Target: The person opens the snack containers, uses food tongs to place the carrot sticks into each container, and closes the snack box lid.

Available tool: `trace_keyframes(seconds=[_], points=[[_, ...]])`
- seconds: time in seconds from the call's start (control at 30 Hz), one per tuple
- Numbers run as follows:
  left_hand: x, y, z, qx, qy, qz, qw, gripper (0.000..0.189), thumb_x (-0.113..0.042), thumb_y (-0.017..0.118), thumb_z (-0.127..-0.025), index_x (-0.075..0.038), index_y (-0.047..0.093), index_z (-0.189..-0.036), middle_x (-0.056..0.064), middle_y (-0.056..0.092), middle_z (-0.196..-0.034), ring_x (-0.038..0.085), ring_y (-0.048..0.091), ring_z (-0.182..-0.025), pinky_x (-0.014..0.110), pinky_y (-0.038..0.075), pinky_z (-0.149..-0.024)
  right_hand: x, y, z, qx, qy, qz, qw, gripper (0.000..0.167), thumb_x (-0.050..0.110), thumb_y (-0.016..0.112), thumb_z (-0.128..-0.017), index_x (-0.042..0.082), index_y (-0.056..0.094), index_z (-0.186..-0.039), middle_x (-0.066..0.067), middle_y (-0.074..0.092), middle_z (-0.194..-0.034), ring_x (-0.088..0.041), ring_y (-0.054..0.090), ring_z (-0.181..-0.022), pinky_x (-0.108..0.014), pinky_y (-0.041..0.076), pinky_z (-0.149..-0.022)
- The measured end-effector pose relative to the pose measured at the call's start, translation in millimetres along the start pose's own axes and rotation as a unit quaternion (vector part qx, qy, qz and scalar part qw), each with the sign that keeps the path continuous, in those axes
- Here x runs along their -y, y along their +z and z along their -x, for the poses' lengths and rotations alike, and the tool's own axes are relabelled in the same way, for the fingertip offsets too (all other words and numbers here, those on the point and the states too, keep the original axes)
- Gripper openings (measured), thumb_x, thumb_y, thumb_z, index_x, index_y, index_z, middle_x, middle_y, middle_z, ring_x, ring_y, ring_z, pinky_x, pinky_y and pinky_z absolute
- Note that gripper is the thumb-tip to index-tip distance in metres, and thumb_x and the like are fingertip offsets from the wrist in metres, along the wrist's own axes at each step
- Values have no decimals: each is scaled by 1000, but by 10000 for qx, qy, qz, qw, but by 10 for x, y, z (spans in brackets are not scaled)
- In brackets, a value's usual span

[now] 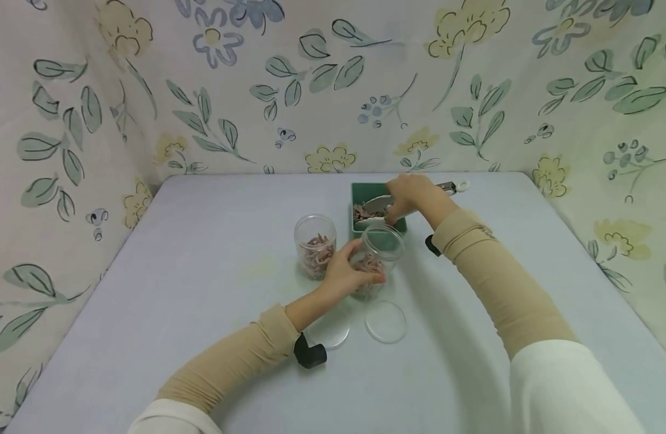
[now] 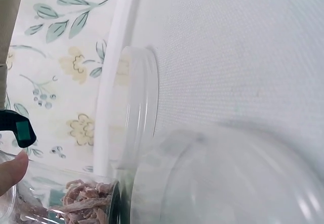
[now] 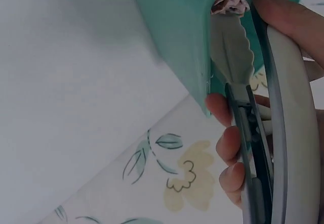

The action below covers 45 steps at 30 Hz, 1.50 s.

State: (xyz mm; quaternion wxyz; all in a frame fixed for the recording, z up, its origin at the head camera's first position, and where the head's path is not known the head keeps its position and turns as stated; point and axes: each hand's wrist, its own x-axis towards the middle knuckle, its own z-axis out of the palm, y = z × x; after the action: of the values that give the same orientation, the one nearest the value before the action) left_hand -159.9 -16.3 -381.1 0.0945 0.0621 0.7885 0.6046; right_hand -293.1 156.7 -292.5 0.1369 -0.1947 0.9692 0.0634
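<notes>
My left hand point(image 1: 343, 272) grips a clear plastic jar point(image 1: 383, 247) partly filled with pinkish-brown shredded pieces, probably meat. The jar leans slightly, its open mouth close to a green rectangular container point(image 1: 360, 193). In my right hand point(image 1: 411, 194) are tongs point(image 3: 296, 128) with white, scalloped heads. The tong heads reach into the green container, among similar shreds point(image 3: 230, 4). The right wrist view shows fingers and thumb wrapped around the tong handles. Left of the held jar stands a second open clear jar point(image 1: 314, 232), also partly filled with shreds.
Two clear round lids lie nearer the front: one lid point(image 1: 386, 322) below the held jar, another lid point(image 1: 335, 337) partly behind the left forearm. The pale table point(image 1: 224, 253) backs onto a floral curtain point(image 1: 322, 90).
</notes>
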Motion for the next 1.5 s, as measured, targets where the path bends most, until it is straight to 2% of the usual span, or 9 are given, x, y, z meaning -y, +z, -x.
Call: trace_keyframes(seconds=[0.37,0.63,0.93,1.2,1.5], points=[[1,1,-4,12,27,44,10000,78,-7,87,-71,-6,49,-139,15,50,-142,29,41,-135,44,32,-111,18,18,-18,65,-58,286,9996,52,41,69,-76,0,64,-108,-14,66,-101,-30,62,-87,-47,54,-77],[7,-4,-23,5,-151,-112,9998,81,-12,88,-71,-8,47,-141,14,48,-143,30,39,-136,45,32,-112,31,18,-10,191,-273,496,9982,36,38,70,-79,5,66,-92,-8,65,-84,-25,57,-74,-42,53,-67],[22,1,-20,-2,-97,-31,9999,79,-12,88,-71,-8,49,-140,15,49,-143,30,39,-136,46,31,-112,-24,96,8,-99,-464,621,9969,28,37,67,-82,10,60,-78,-4,59,-73,-21,52,-65,-37,46,-58],[31,-9,-15,14,-52,-52,10000,77,-11,87,-72,-9,50,-140,14,50,-142,31,41,-135,48,33,-111,-60,114,36,-214,-384,386,9983,37,45,71,-79,9,62,-80,-4,59,-73,-21,52,-66,-36,47,-57],[-5,-9,5,-4,-40,-113,9999,77,-12,87,-72,-7,50,-139,14,51,-141,31,42,-134,46,34,-110,-110,79,108,-310,-314,-2,9990,38,43,72,-79,7,68,-90,-5,61,-80,-22,53,-70,-38,48,-61]])
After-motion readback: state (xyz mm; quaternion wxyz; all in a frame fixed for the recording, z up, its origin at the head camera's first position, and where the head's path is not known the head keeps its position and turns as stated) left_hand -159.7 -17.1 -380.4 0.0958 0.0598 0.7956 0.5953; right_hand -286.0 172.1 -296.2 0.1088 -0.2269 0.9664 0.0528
